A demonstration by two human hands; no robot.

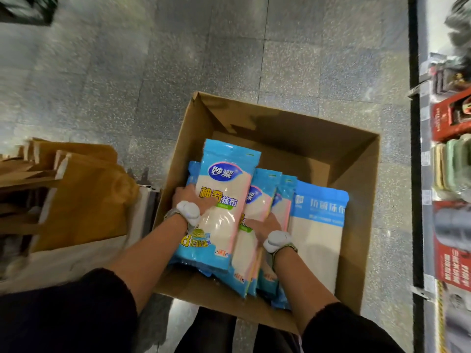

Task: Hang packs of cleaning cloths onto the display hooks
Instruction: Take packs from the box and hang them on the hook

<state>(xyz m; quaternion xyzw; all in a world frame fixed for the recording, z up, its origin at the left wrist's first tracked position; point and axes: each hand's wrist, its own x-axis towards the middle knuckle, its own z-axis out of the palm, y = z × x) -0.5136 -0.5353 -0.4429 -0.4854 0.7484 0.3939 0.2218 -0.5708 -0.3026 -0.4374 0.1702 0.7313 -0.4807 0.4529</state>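
An open cardboard box sits on the floor below me. Inside lie several blue-and-white packs of cleaning cloths. My left hand grips the left side of the top pack, fingers tucked under it. My right hand presses on the stack of packs beside it, fingers slid between them. A different pack with a plain blue header leans against the box's right wall. Both wrists carry white bands. No display hooks are plainly visible.
Brown paper bags lie in a heap on the floor at left. A shelf edge runs down the right side, stocked with red boxes and other goods. Grey speckled floor tiles stretch ahead of the box.
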